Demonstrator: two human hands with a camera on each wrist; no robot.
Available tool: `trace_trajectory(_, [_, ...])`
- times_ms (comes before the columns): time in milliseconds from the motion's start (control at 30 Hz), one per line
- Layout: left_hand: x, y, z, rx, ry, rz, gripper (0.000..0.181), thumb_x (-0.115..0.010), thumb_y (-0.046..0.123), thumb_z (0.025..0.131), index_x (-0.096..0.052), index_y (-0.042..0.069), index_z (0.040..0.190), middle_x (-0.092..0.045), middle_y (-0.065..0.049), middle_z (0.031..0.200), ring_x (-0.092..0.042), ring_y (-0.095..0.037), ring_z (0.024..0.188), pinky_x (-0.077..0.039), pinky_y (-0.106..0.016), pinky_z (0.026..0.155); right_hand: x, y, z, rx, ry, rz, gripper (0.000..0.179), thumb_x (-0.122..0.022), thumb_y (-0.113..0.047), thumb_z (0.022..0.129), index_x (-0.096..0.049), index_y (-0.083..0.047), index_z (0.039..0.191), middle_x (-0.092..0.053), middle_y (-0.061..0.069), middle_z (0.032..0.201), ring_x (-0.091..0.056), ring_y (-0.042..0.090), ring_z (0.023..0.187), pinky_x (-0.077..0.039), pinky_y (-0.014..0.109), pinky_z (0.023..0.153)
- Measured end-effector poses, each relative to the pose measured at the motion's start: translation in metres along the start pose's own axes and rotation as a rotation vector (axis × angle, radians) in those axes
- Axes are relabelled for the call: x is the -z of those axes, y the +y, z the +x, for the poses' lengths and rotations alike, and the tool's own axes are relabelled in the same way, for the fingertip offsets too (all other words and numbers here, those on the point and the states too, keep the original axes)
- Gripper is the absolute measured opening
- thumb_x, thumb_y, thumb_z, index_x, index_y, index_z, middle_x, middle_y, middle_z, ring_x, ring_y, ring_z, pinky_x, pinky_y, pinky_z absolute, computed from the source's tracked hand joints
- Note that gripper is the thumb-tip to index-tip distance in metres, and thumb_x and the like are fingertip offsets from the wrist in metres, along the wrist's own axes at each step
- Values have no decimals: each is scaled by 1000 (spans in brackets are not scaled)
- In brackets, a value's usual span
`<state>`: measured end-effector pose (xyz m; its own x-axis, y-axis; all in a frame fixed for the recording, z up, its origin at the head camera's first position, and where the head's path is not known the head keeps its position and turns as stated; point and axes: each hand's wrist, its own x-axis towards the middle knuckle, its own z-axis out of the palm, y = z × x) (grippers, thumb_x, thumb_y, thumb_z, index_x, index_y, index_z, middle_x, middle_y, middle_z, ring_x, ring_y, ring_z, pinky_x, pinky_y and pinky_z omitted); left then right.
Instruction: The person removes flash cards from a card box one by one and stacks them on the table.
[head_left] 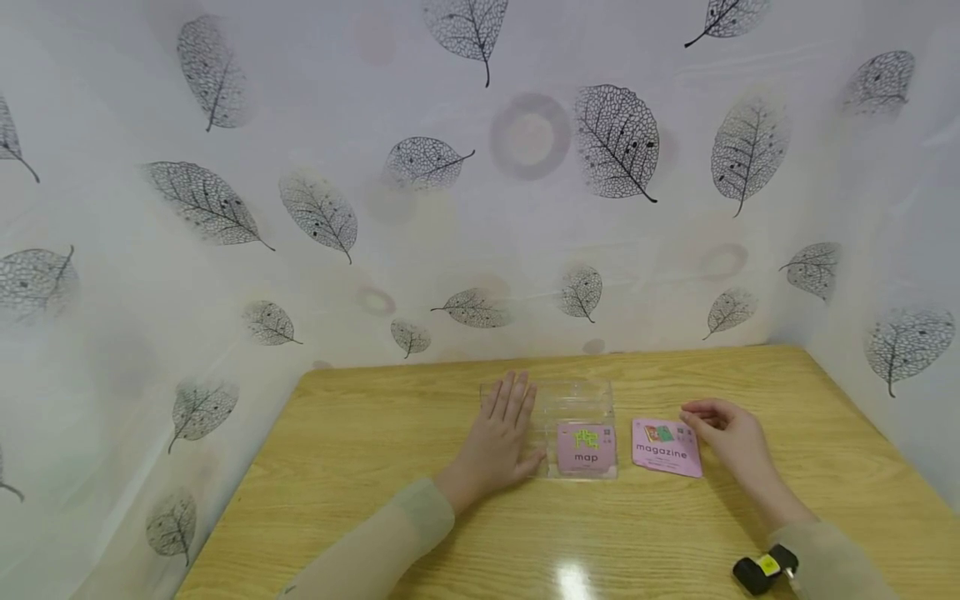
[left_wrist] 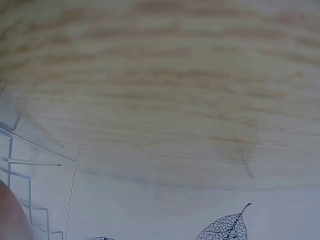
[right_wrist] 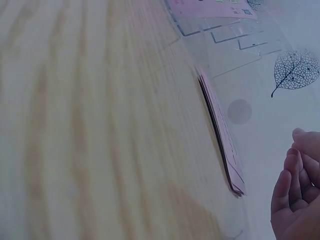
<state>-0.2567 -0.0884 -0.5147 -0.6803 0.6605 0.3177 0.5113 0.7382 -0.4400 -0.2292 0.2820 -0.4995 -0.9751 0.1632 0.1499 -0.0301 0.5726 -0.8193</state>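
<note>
A clear plastic card holder [head_left: 577, 393] with stepped tiers lies mid-table. In its front right section sits a pink "map" card [head_left: 587, 457]. My left hand [head_left: 497, 442] rests on the holder's left side, fingers straight and pointing away, thumb by the "map" card. Right of the holder is a small stack of pink cards [head_left: 666, 454] with "magazine" on top, its layered edge showing in the right wrist view. Beside that stack's upper right corner, my right hand [head_left: 727, 433] has loosely bent fingers, the thumb near the index fingertip and nothing visible between them.
The wood-grain table [head_left: 337, 467] meets a pale leaf-print curtain [head_left: 465, 250] at its back and sides. A black strap with a yellow patch [head_left: 768, 565] is on the right wrist. Light reflects off the table's front.
</note>
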Motion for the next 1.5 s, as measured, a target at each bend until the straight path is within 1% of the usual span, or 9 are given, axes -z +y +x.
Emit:
trace_trajectory(233, [1, 0, 1, 2, -11, -8, 102, -43, 71, 101, -20, -3, 167, -21, -26, 175, -22, -43, 163, -25, -49, 135, -1, -1, 1, 6, -8, 3, 29, -71, -14, 102, -71, 10, 118, -75, 19, 103, -54, -9, 76, -52, 14, 62])
trace_trajectory(533, [-1, 0, 0, 3, 20, 4, 102, -44, 71, 100, -22, -4, 166, -26, -27, 173, -28, -43, 161, -28, -49, 134, -2, -4, -1, 16, 3, 14, 28, -73, -14, 101, -73, 9, 116, -75, 11, 98, -55, -9, 75, -52, 13, 63])
trace_trajectory(733, [-2, 0, 0, 1, 12, -6, 103, -44, 71, 101, -19, -4, 167, -16, -28, 176, -29, -44, 161, -26, -50, 134, -2, -5, -2, 21, -4, 33, 28, -73, -15, 101, -72, 9, 116, -75, 10, 97, -56, -8, 75, -54, 14, 63])
trace_trajectory(867, [-2, 0, 0, 3, 5, -2, 104, -43, 72, 101, -18, -4, 167, -12, -27, 176, -27, -43, 162, -25, -49, 135, -3, -6, -3, 9, -12, 55, 27, -72, -14, 102, -72, 9, 117, -74, -4, 92, -58, -7, 76, -56, 17, 64])
trace_trajectory(967, [-2, 1, 0, 3, 11, 2, 104, -44, 72, 100, -19, -4, 167, -13, -27, 176, -28, -43, 162, -26, -49, 135, -3, -6, -3, 5, -15, 67, 28, -72, -15, 102, -72, 8, 117, -70, -17, 87, -59, -6, 76, -56, 17, 65])
trace_trajectory(1033, [-2, 1, 0, 3, 15, 7, 104, -44, 73, 100, -20, -4, 167, -15, -27, 176, -29, -43, 161, -27, -49, 134, -4, -6, -3, 6, -20, 84, 29, -72, -15, 102, -72, 9, 117, -68, -21, 85, -59, -6, 76, -55, 17, 64])
trace_trajectory(1167, [-3, 0, 0, 3, 18, 8, 104, -44, 73, 100, -20, -4, 167, -17, -27, 176, -28, -43, 161, -27, -49, 134, -7, -8, -4, 16, -29, 114, 29, -73, -15, 101, -72, 9, 117, -67, -21, 85, -59, -5, 76, -54, 16, 63])
trace_trajectory(1300, [-2, 0, 0, 3, 6, 4, 104, -43, 72, 101, -18, -4, 167, -15, -27, 176, -26, -44, 162, -27, -49, 134, -10, -9, -5, 24, -29, 119, 28, -74, -14, 100, -73, 8, 117, -67, -23, 85, -58, -5, 76, -53, 15, 63])
trace_trajectory(1500, [-1, 0, 0, 2, -1, 4, 103, -41, 71, 101, -18, -4, 167, -15, -27, 176, -27, -44, 162, -26, -49, 134, -12, -11, -6, 18, -30, 107, 26, -75, -14, 100, -74, 8, 115, -68, -19, 85, -58, -5, 76, -53, 14, 65])
